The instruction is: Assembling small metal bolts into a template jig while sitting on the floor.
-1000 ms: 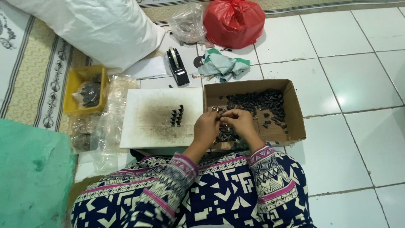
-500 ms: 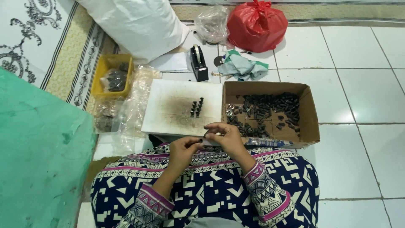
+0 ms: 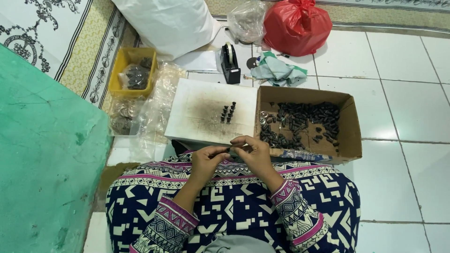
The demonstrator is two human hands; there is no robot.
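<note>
Both hands have drawn back from the cardboard box [image 3: 349, 126] of small black parts [image 3: 304, 119] to the lap, meeting over the patterned skirt [image 3: 225, 206]. Left hand [image 3: 206, 161] and right hand [image 3: 255, 154] pinch a small dark piece [image 3: 228, 150] between curled fingertips. A few finished pieces [image 3: 227, 112] stand on the white board [image 3: 197, 117].

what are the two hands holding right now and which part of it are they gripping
Both the left hand and right hand pinch a small dark part between their fingertips, one at each end. Its exact shape is too small to tell.
</note>
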